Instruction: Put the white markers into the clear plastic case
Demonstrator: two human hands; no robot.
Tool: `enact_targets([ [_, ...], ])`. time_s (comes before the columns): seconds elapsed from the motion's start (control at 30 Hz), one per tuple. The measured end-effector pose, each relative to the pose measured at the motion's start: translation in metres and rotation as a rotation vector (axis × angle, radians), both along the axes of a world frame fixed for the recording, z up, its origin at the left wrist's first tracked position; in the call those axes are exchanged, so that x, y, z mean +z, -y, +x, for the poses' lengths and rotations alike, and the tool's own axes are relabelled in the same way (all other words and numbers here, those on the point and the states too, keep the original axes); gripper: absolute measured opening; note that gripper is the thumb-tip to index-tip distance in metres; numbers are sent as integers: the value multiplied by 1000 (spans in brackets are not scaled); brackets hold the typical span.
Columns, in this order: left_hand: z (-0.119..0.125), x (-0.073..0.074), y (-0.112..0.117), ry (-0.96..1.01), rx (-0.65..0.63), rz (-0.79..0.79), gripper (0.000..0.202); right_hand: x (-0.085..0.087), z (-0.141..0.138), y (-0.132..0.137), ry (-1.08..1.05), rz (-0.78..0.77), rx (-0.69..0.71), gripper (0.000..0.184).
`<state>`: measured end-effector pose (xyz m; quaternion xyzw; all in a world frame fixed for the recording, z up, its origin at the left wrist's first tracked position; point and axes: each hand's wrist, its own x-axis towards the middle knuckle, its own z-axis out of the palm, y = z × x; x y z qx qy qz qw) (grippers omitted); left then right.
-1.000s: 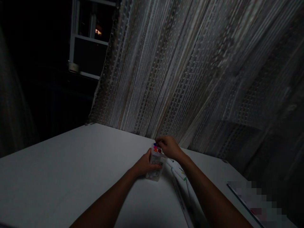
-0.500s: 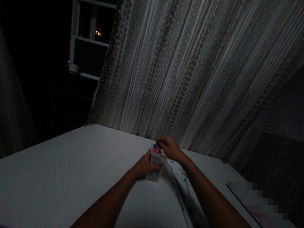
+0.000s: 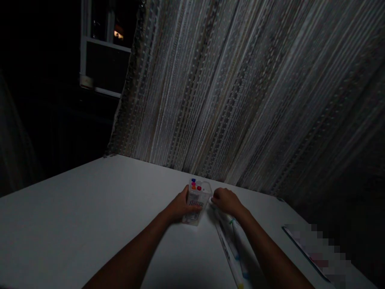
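Observation:
A clear plastic marker case (image 3: 199, 197) stands upright on the white table, its top open. Blue, pink, orange and red marker ends (image 3: 194, 184) show along its left side. My left hand (image 3: 179, 206) grips the case from the left, thumb across the printed label. To the right of the case, my right hand (image 3: 227, 200) has its fingers closed in a pinch at the far end of a white marker (image 3: 212, 202). More white markers (image 3: 227, 249) with coloured tips lie on the table below and beside my right forearm, which partly hides them.
The white table (image 3: 90, 224) reaches back to a hanging striped curtain (image 3: 216, 92). A flat dark-edged object (image 3: 305, 255), partly pixelated, lies at the right. A dark window (image 3: 105, 60) is at the upper left.
My right hand has moved from above the open case to the right and down, to the loose markers. My left hand stays on the case. The view has shifted slightly.

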<state>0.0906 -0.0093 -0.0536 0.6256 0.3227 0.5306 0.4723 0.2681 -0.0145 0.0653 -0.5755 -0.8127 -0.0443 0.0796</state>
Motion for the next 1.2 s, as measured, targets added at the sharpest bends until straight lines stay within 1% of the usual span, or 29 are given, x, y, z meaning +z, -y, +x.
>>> enact_targets([
  [0.07,0,1,0,5,3,-2,70,-20,5,1,157,-87,-72,19],
  [0.1,0,1,0,12,2,-6,70,-29,7,0,204,-110,-96,20],
  [0.2,1,0,0,42,-19,-24,69,-53,12,-2,257,-125,-124,27],
  [0.3,1,0,-1,48,-23,-27,70,-65,14,-5,251,-122,-135,28],
  [0.4,1,2,0,51,-23,-22,69,-70,15,-6,231,-128,-138,28],
  [0.47,1,2,1,65,-34,-28,68,-67,15,-7,218,-139,-144,28],
  [0.5,1,2,1,69,-37,-28,68,-62,15,-7,214,-142,-147,29],
  [0.53,1,3,1,68,-35,-26,68,-54,16,-7,208,-136,-149,29],
  [0.6,0,3,1,51,-23,-18,68,-31,18,-7,159,-62,-136,33],
  [0.63,0,3,2,40,-17,-14,68,-17,19,-6,95,23,-127,37],
  [0.7,-1,4,2,23,-10,-14,68,15,20,-3,-132,251,-63,45],
  [0.77,-1,5,3,19,-11,-17,69,43,19,2,-353,458,38,46],
  [0.8,-1,5,4,22,-12,-16,69,53,17,4,-445,512,95,46],
  [0.83,-1,6,4,24,-15,-15,68,60,14,6,-530,534,145,47],
  [0.9,0,6,5,27,-19,-10,66,65,3,9,-643,492,233,47],
  [0.97,0,6,5,27,-20,-2,66,59,-9,9,-653,405,297,44],
  [1.1,0,4,3,23,-21,16,70,36,-32,6,-490,230,361,34],
  [1.2,-2,2,0,-16,1,48,71,23,-41,3,-419,87,363,25],
])
